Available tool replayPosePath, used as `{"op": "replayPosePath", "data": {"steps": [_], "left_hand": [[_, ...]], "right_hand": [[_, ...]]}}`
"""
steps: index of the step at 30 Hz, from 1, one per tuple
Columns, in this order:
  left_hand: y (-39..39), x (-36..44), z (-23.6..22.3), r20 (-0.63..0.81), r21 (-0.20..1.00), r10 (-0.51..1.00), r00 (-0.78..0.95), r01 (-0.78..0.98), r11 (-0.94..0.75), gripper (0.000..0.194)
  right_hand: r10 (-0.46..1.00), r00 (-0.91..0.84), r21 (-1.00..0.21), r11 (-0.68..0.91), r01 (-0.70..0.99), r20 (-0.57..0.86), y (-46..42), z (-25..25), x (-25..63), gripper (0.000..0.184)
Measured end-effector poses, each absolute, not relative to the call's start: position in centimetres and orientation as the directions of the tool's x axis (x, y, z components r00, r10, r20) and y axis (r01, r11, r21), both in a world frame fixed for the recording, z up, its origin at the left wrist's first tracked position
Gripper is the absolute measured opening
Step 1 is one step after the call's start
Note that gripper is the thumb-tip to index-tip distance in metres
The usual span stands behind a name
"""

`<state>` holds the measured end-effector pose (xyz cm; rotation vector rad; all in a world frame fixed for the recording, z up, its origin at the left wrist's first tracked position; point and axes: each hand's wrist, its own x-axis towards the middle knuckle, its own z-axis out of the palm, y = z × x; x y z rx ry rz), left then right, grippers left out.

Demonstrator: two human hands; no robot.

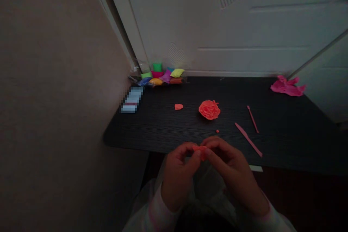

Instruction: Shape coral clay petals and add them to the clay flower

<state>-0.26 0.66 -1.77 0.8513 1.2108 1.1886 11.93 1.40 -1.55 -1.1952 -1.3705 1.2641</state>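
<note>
Between the fingertips of both hands is a small, thin piece of orange-red modelling clay (202, 153), held just off the table's near edge. My left hand (181, 170) pinches its left side with thumb and fingers. On the other side, my right hand (231, 165) grips it in the same way. Beyond the hands sits a ruffled clay flower (209, 110) of the same colour. A flat clay bit (178, 107) lies to its left, and a tiny clay ball (217, 131) lies in front of it.
A pink clay knife (248, 139) and a thinner pink tool (252, 119) lie right on the dark table (152, 130). Colourful clay packets (156, 81) and a blurred-out phone (132, 99) are at left. Crumpled pink material (288, 87) lies far right. A white door (217, 25) rises behind.
</note>
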Motion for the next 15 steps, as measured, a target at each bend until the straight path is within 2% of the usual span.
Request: {"op": "replayPosePath", "data": {"steps": [9,13,15], "left_hand": [[1.5,0.1,-2.5,-0.264,0.959,0.963,-0.045,-0.115,0.258,0.004],[3.1,0.6,-3.1,-0.335,0.941,0.942,-0.032,-0.074,0.332,0.006],[4.2,0.7,-3.8,-0.270,0.959,0.962,-0.024,0.081,0.272,0.006]], "right_hand": [[0.997,-0.050,-0.991,0.063,0.118,0.057,0.8,-3.2,12.3,0.011],[0.993,0.083,-0.956,0.051,0.287,0.078,1.4,-4.6,14.7,0.009],[0.978,0.171,-0.901,0.036,0.433,0.121,2.1,-5.2,16.2,0.009]]}}
